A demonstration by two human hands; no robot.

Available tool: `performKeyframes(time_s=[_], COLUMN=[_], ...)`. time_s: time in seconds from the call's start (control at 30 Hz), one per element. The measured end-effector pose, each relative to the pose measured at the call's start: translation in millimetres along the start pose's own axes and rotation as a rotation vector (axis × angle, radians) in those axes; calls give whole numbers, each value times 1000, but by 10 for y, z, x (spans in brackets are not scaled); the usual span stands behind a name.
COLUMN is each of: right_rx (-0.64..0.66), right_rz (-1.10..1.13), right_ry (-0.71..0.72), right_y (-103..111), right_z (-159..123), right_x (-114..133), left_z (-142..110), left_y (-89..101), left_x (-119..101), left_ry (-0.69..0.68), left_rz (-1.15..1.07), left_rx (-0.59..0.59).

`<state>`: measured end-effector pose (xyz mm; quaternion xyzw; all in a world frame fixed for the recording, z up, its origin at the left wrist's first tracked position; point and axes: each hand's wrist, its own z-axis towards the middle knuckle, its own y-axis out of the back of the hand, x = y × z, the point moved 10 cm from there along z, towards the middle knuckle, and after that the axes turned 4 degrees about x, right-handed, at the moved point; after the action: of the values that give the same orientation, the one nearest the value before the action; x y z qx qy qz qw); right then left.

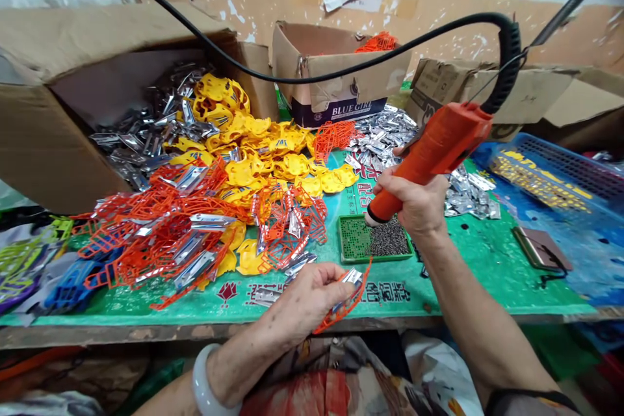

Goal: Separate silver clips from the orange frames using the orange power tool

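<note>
My right hand [414,198] grips an orange electric screwdriver [431,153] that hangs from a black cable. Its tip points down over a small green tray [347,253] partly filled with tiny dark screws [390,237]. Near the table's front edge, my left hand [312,299] pinches an orange plastic frame [359,296] together with a shiny metal plate [351,277]. To the left of the tray lies a tangled pile of orange frames [160,221], some with metal plates on them. Yellow plastic parts [263,162] are heaped behind it.
An open cardboard box [49,110] at left spills metal pieces. Another box [341,78] stands at the back beside loose metal plates [383,133]. At right are a blue basket [575,169] with yellow parts and a brown notebook [541,248]. Blue frames [80,283] lie far left.
</note>
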<state>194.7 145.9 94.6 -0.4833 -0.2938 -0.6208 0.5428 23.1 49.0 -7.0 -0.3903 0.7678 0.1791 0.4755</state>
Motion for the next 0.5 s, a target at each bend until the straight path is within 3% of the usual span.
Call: performKeyframes(time_s=[0.5], right_rx=[-29], right_rz=[-97], right_ry=[32], right_y=[38], right_z=[34], right_x=[-84], left_z=[86], left_y=[-7], left_x=[72], left_ry=[27], left_rz=[-18], left_rx=[-34])
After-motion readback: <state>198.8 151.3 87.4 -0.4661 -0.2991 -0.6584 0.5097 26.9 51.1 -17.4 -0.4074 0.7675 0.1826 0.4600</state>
